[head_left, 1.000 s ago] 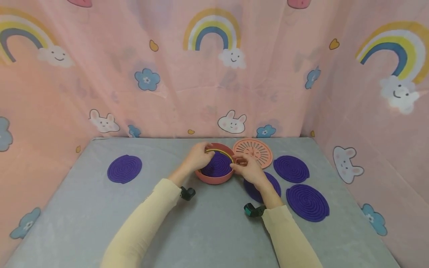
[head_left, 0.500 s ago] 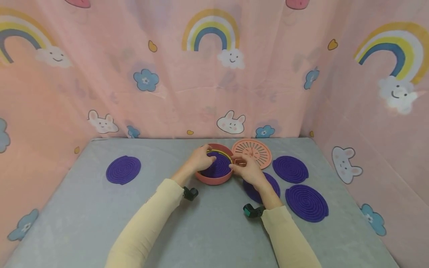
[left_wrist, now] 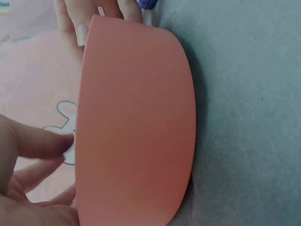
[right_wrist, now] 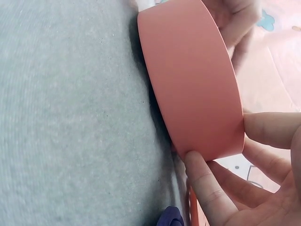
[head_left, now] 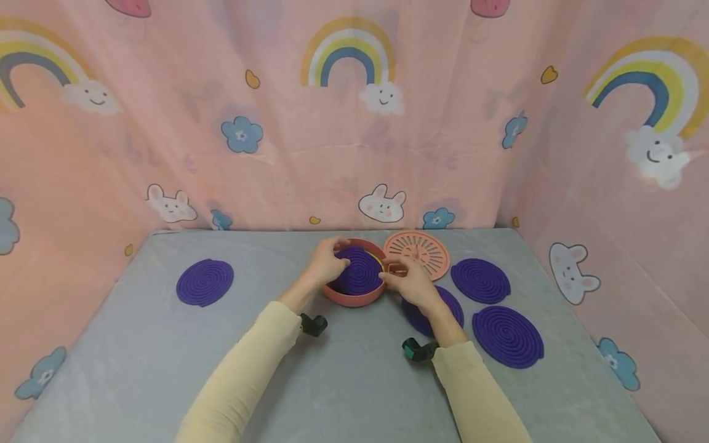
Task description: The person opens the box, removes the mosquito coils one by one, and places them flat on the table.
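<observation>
A round pink bowl point(head_left: 354, 301) with low walls stands on the grey table in the head view. In it lies a purple spiral coaster point(head_left: 362, 274), with a yellow edge point(head_left: 375, 255) showing behind it. My left hand point(head_left: 328, 261) reaches over the bowl's left side and pinches the coaster's edge between thumb and fingers; the bowl wall hides part of this grip in the left wrist view. My right hand point(head_left: 411, 280) holds the bowl's right side, thumb and fingers spread along its wall point(right_wrist: 193, 80) in the right wrist view.
A pink slotted lid point(head_left: 432, 249) lies behind my right hand. Purple spiral coasters lie at the left point(head_left: 205, 282), the far right point(head_left: 480, 280) and the near right point(head_left: 508, 336). Another coaster point(head_left: 416, 314) is partly under my right wrist. A patterned pink curtain point(head_left: 288, 178) hangs behind the table.
The coaster in the bowl has shifted toward the back left under my left hand and now covers more of the yellow edge. My right hand and the bowl stay nearly still.
</observation>
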Motion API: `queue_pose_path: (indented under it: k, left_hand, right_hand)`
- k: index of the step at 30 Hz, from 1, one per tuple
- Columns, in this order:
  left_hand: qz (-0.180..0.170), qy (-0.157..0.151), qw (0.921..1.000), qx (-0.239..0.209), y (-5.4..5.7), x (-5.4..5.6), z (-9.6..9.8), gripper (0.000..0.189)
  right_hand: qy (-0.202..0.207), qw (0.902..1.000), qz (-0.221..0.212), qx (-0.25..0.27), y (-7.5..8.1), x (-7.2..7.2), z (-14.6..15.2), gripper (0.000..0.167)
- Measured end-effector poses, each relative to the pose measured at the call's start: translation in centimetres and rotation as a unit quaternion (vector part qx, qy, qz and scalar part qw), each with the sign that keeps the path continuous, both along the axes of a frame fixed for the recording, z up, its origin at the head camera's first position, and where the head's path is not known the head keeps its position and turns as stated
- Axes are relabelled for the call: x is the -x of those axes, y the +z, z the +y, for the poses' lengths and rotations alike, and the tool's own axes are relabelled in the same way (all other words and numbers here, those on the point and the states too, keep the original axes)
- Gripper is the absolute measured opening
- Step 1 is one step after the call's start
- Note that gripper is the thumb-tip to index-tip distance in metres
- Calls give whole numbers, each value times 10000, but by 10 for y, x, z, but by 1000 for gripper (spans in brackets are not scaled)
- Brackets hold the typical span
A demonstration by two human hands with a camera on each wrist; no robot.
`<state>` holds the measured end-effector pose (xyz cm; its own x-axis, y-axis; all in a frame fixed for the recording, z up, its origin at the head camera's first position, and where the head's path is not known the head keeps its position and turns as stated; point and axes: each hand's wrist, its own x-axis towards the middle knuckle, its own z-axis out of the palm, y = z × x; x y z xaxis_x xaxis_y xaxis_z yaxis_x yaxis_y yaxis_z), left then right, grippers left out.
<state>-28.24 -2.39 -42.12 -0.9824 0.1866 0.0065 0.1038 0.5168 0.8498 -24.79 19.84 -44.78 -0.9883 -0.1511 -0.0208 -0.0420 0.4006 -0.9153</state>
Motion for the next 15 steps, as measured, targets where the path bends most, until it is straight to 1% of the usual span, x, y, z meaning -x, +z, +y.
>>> queue_pose_path:
  k: [3,5,8,11,15]
  left_hand:
    - [-333,72,9991,-241,-2,1,-3,36]
    - [-636,61,9972,-401,-1,1,-5,32]
    - [-958,8,9936,-601,2,3,-8,28]
    - [-999,-65,9932,-592,5,3,-8,27]
    - [-815,-171,9959,-343,6,2,-6,26]
  right_hand:
    - [37,10000,-28,12,1,0,-1,42]
    - [56,10000,-24,28,1,0,-1,42]
    - [61,10000,-27,-19,1,0,-2,42]
    - [38,10000,-47,6,1,1,-2,41]
    - [32,10000,-44,-8,0,1,-1,42]
